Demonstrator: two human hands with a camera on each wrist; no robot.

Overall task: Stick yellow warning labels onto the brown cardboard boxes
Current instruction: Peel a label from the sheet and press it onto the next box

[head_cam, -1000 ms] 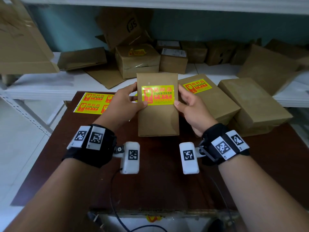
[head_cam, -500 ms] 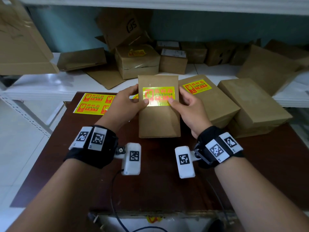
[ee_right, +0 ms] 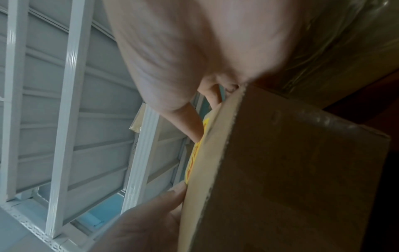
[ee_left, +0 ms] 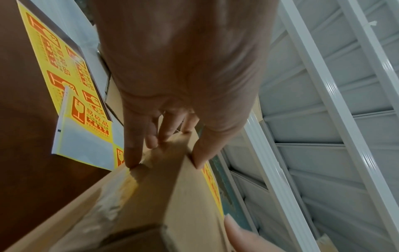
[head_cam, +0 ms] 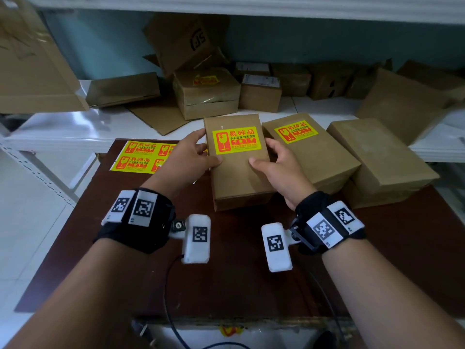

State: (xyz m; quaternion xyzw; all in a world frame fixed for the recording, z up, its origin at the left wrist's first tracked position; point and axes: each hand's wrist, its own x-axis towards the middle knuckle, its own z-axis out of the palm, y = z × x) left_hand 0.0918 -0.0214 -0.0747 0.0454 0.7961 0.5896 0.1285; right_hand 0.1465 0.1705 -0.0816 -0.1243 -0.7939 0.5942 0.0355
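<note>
Gripping labelled box (head_cam: 239, 170): L hand (head_cam: 187, 159), R hand (head_cam: 279, 170); L wrist cam shows underside fingers (ee_left: 134, 136)

Head view looks down over the table (head_cam: 239, 285); both wrist views sit close, sharing the labelled box (head_cam: 239, 170).

Dim bluish light; head view sharp, edges bowed; wrist views soft, blurred.

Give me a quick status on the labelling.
Left hand and right hand both grip the box. Yellow label lies flat on its top. Nothing in the way.
</note>
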